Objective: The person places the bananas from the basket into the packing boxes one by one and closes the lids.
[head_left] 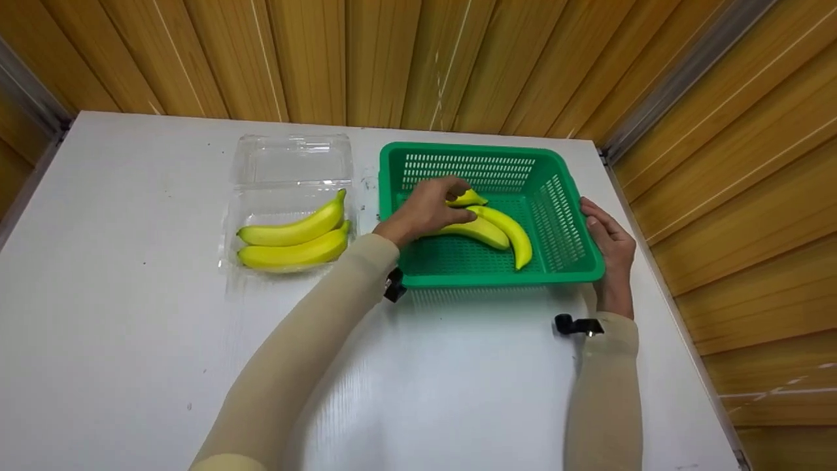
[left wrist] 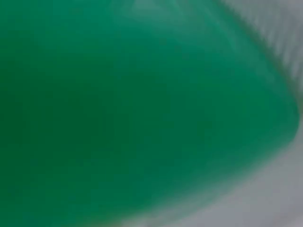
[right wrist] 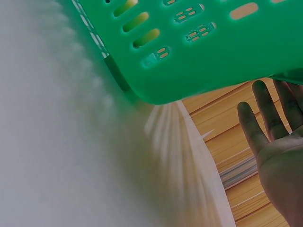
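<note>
So the white counter [head_left: 118,294] has a green basket [head_left: 471,280] on it, opened clear container [head_left: 294,159] just beside that. Right hand [head_left: 613,247]'s got straight fingers against the basket's side, left hand [head_left: 428,209]'s over the inside, thumb and fingers parted. Bananas [head_left: 515,235]: three visible in the basket, two side by side in the container

On my feed: three bananas [head_left: 484,232] in the basket [head_left: 484,281], beneath and right of the left hand [head_left: 428,208]; right hand [head_left: 611,245] outside its right wall. I log two more bananas [head_left: 297,254] left of the left hand, in the clamshell [head_left: 294,159].
</note>
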`<action>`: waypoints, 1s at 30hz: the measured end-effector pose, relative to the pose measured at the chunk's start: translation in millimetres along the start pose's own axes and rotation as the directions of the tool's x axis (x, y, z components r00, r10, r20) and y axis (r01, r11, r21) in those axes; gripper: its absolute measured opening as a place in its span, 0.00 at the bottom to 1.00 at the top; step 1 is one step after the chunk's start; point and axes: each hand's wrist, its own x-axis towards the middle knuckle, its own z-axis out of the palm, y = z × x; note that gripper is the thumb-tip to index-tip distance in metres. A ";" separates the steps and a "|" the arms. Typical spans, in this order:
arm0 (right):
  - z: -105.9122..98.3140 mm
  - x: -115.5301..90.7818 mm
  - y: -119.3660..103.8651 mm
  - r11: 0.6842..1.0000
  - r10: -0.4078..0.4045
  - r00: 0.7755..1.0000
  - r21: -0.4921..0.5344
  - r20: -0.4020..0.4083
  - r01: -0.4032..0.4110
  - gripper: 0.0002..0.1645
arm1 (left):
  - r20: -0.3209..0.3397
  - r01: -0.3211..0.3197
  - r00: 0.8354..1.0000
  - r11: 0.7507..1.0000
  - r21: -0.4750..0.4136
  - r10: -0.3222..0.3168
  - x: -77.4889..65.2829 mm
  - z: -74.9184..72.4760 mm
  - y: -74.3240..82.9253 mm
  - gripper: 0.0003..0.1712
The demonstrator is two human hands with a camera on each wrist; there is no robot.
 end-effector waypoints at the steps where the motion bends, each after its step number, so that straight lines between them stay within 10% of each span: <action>1: 0.8 0.3 0.2 1.000 0.002 1.000 0.002 0.002 -0.002 0.21 | 0.005 0.011 1.000 1.000 -0.008 -0.011 0.3 0.6 -0.3 0.34; 30: -0.8 -0.6 2.2 1.000 -0.001 1.000 -0.001 -0.009 0.001 0.21 | 0.157 0.156 0.967 0.954 0.256 -0.200 0.5 5.8 -3.8 0.29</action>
